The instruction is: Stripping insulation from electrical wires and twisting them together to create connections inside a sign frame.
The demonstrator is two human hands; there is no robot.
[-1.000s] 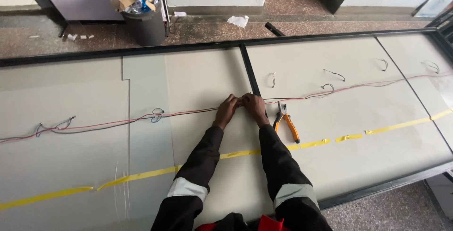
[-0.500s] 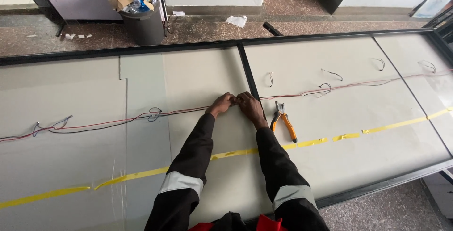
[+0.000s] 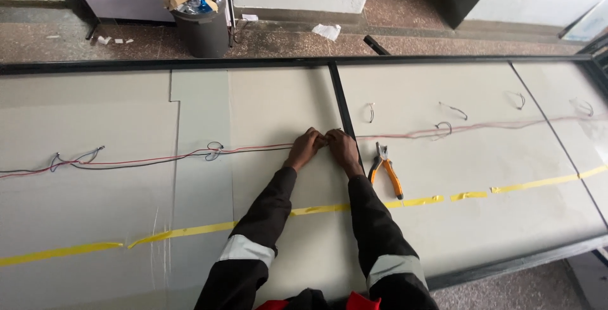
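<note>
A long bundle of red and black wires (image 3: 164, 158) runs left to right across a wide pale table (image 3: 506, 221). My left hand (image 3: 306, 146) and my right hand (image 3: 342, 146) meet at the table's middle, both pinching the wires at one spot beside a black dividing bar (image 3: 339, 101). The fingertips touch each other over the wire. Orange-handled pliers (image 3: 388, 169) lie on the table just right of my right hand. The wire continues rightward (image 3: 481, 126) past the bar.
Several short wire pieces (image 3: 453, 110) lie on the right half of the table. A yellow tape line (image 3: 190, 231) crosses the near side. A dark bin (image 3: 201, 25) stuffed with cardboard stands on the floor beyond the far edge, with paper scraps (image 3: 327, 31) nearby.
The hands stay together on the wires at the same spot; only the view shifts slightly. The pliers have not moved.
</note>
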